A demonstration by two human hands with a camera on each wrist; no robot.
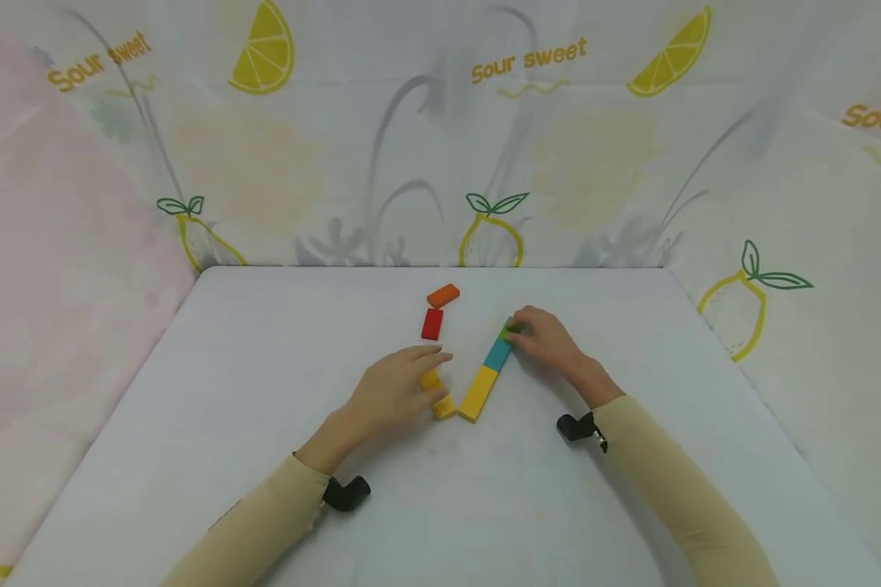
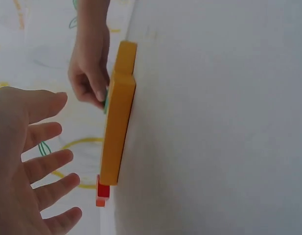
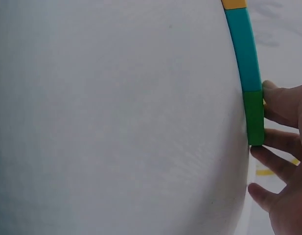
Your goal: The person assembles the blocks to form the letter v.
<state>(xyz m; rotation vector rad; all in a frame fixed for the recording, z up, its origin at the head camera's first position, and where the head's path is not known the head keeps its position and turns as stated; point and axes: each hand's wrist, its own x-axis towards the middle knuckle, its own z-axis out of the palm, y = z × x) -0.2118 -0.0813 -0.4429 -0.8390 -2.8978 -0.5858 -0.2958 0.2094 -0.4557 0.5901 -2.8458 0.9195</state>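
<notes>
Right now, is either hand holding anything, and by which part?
The right hand holds the green block, thumb near where it meets the blue block, fingers towards its far end; the left hand holds nothing.

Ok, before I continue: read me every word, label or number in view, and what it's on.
"Sour sweet": cloth, upper left, head view.
"Sour sweet": cloth, right of centre.
"Sour": cloth, far right, cut off by picture edge.
Orange marks, left wrist view, top left: too blurred to read.
Blocks: no text visible.

On the table [image 1: 499,505], left row of 3 blocks [image 1: 431,324], right row of 3 [image 1: 492,364], closest in front
</notes>
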